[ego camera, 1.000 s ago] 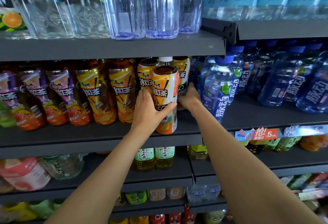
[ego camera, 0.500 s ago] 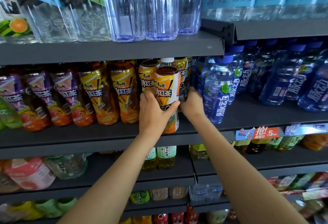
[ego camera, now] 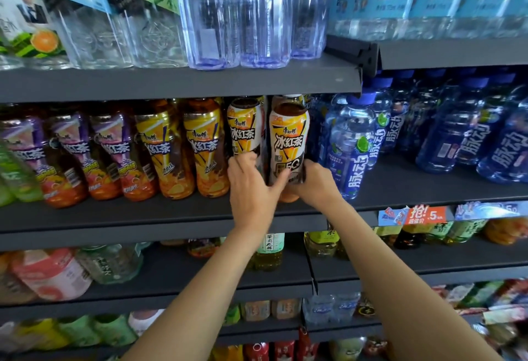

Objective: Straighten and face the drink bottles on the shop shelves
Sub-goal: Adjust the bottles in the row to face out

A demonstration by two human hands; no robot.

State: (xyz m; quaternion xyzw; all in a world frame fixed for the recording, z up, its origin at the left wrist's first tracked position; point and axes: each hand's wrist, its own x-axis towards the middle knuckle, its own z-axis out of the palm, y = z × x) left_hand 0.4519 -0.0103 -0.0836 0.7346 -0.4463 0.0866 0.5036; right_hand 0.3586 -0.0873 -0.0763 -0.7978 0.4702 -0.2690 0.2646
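Both of the person's hands meet on one iced-tea bottle (ego camera: 289, 143) standing on the dark grey middle shelf (ego camera: 171, 212). The left hand (ego camera: 253, 189) wraps the bottle's lower left side with its fingers curled behind and its thumb laid across the front; the right hand (ego camera: 317, 180) cups the lower right side, fingers closed against the label. The bottle stands upright, long axis vertical, its orange-and-white label facing squarely outward, and its top sits just under the edge of the shelf above (ego camera: 177, 83). A second white-labelled tea bottle (ego camera: 244, 132) stands just beside it on the left, touching the left hand's fingers. Further left, two yellow-labelled tea bottles (ego camera: 205, 146) and then three purple-labelled bottles (ego camera: 71, 157) form the front row, all leaning slightly. To the right, a blue-capped water bottle (ego camera: 353, 146) stands near the right hand, with more blue bottles behind and beyond it; their number cannot be told. A bare strip of shelf runs along the front edge ahead of the row. On the shelf above, three clear blue-tinted bottles (ego camera: 243, 17) stand side by side.
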